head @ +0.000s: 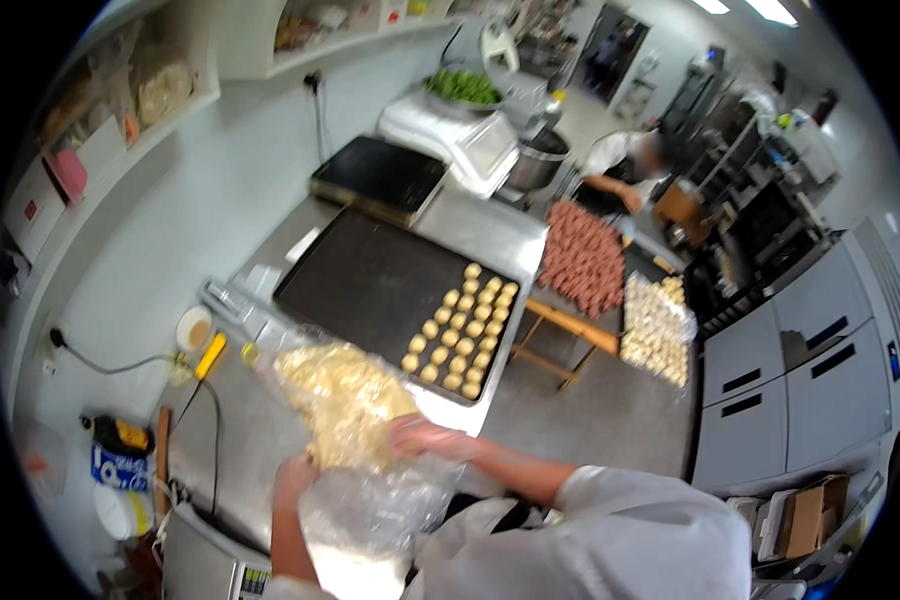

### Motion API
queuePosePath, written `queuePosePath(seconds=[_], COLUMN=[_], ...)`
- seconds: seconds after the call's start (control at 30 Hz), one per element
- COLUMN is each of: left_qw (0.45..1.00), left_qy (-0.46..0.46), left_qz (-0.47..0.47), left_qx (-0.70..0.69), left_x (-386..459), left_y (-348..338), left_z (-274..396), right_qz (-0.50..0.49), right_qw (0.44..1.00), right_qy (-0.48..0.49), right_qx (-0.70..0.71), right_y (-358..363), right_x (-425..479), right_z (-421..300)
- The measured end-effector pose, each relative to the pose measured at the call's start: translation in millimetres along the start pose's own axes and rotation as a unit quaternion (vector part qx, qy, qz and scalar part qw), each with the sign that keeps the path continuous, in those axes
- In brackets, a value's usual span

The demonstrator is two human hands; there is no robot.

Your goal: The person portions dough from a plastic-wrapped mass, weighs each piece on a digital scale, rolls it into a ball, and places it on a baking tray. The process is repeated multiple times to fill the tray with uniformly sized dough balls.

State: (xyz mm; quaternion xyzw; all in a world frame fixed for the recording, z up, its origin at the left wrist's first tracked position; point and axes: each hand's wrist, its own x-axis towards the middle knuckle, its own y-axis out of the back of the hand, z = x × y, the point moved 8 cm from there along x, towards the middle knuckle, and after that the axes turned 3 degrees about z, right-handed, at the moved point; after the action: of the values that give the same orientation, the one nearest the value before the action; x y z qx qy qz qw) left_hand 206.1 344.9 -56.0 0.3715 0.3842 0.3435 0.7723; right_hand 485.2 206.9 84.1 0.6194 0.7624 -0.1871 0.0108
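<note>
A large mass of pale yellow dough [345,397] lies on clear plastic sheeting [379,502] on the steel worktable in front of me. My left hand [296,474] is closed at the near left edge of the dough, gripping the plastic there. Against the right side of the dough rests my right hand [431,437], which seems to wear a thin clear glove; its fingertips are blurred. Beyond the dough, a dark baking tray [345,277] carries rows of small round dough balls [465,346] along its right side.
A digital kitchen scale [210,559] stands near left, a black-topped appliance [382,176] behind the tray. A yellow-handled tool [210,356] lies by the wall. Across the aisle, reddish balls [581,259] and plastic-covered pale pieces [654,330] fill trays; a co-worker [622,172] bends beyond them. Grey cabinets [795,375] line the right.
</note>
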Motion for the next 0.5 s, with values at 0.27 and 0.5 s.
queuePosePath(seconds=[0.27, 0.5], left_qw=[0.997, 0.596], left_qy=[0.033, 0.144], left_qz=[-0.055, 0.132], left_qx=[-0.034, -0.779], left_x=[0.7, -109.6], left_y=[35.8, 62.2], left_z=[35.3, -36.4], right_qz=[0.295, 0.171], right_qw=[0.927, 0.952], right_qy=[-0.142, -0.198], right_qx=[0.18, 0.157], right_y=[82.3, -35.1], right_x=[-122.0, -57.4], right_z=[65.8, 25.8])
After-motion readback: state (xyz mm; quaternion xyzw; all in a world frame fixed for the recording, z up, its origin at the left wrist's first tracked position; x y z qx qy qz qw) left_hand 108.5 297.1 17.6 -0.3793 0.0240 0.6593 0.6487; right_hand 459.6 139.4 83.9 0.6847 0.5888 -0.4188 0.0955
